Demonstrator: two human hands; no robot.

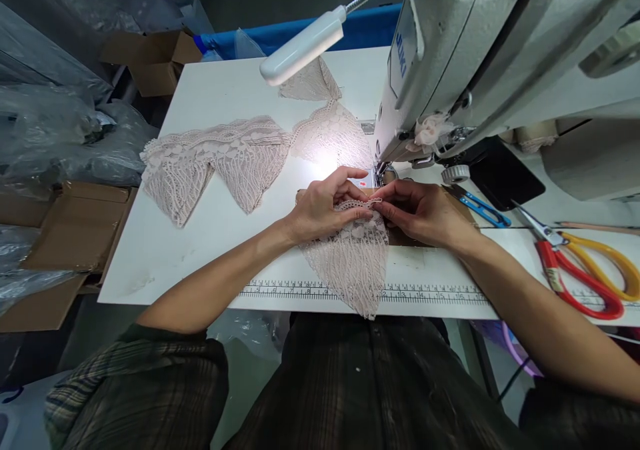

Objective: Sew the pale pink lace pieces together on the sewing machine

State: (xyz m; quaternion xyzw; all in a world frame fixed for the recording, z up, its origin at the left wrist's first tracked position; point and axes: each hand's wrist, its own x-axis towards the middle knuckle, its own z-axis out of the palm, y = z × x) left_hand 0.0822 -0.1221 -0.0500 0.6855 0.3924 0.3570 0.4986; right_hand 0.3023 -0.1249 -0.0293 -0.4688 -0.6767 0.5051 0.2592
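A triangular piece of pale pink lace [353, 257] lies on the white table in front of the sewing machine [435, 57], its tip hanging over the front edge. My left hand [327, 207] pinches its upper edge, thumb on top. On the same edge, at the right corner, the thumb and fingertips of my right hand [420, 210] are closed. Both hands are just in front of the presser foot [381, 172]. Behind them a lit lace piece [333, 133] rests beside the needle area, joined or touching more lace pieces [220, 153] to the left.
A white lamp [303, 47] on a bendy neck hangs above the lace. To the right lie blue thread snips [483, 207], red-and-yellow scissors [565, 250] and a black phone [507, 173]. A ruler strip [290, 290] runs along the front edge. Cardboard boxes [75, 230] stand left.
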